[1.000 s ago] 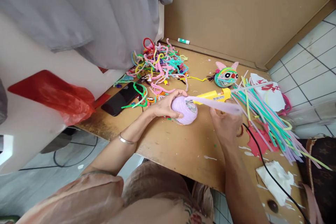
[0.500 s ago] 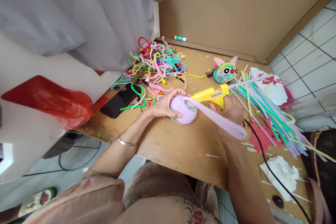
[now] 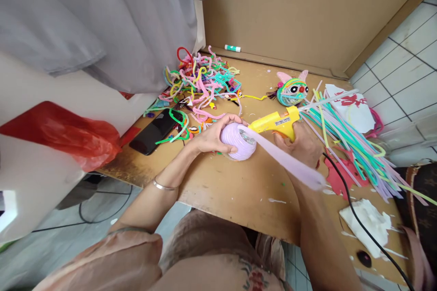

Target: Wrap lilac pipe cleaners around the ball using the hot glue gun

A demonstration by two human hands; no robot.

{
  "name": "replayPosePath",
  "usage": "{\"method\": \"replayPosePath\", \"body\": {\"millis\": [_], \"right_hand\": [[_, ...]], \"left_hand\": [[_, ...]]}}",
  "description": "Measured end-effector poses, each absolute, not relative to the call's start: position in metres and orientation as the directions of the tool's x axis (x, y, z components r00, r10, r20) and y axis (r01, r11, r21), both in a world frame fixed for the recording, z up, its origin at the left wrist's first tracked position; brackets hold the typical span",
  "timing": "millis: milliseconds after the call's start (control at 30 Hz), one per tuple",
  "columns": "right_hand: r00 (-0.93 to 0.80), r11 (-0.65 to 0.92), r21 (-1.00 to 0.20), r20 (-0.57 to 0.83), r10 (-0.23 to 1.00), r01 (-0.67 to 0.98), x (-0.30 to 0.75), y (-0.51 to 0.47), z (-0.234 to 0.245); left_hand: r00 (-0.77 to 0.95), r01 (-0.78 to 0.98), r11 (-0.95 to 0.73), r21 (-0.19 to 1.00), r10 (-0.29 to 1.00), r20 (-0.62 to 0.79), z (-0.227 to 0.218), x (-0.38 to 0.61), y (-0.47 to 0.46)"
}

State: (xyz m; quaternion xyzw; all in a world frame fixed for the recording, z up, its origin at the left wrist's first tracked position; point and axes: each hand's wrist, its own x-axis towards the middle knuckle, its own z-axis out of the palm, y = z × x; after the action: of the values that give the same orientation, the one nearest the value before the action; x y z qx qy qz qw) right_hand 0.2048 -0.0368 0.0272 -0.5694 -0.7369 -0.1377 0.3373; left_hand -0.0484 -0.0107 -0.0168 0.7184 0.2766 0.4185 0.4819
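My left hand is wrapped round a ball wound with lilac pipe cleaner. A bare silvery patch shows at the ball's right side. From its top a loose lilac pipe cleaner sticks out towards me and to the right, passing in front of my right wrist. In my right hand is a yellow glue gun, a clear glue stick jutting from its back end. The gun's nozzle is at the upper right of the ball, close to the root of the loose strand; whether they touch I cannot tell.
A tangled heap of pipe cleaners lies at the back left, beside a black phone. Behind the glue gun sits a finished animal-face ball. Straight pipe cleaners, a white tissue and a black cord are on the right.
Both hands hold the same things in nearly the same place. The glue gun and right hand have shifted very slightly to the right, and the view has moved a little.
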Motion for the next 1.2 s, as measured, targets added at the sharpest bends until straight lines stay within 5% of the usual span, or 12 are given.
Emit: {"method": "replayPosePath", "body": {"millis": [1200], "right_hand": [[-0.147, 0.348, -0.208, 0.630, 0.762, 0.914, 0.206, -0.039, 0.031]], "left_hand": [[0.467, 0.034, -0.373, 0.927, 0.826, 0.315, -0.011, -0.048, -0.016]]}}
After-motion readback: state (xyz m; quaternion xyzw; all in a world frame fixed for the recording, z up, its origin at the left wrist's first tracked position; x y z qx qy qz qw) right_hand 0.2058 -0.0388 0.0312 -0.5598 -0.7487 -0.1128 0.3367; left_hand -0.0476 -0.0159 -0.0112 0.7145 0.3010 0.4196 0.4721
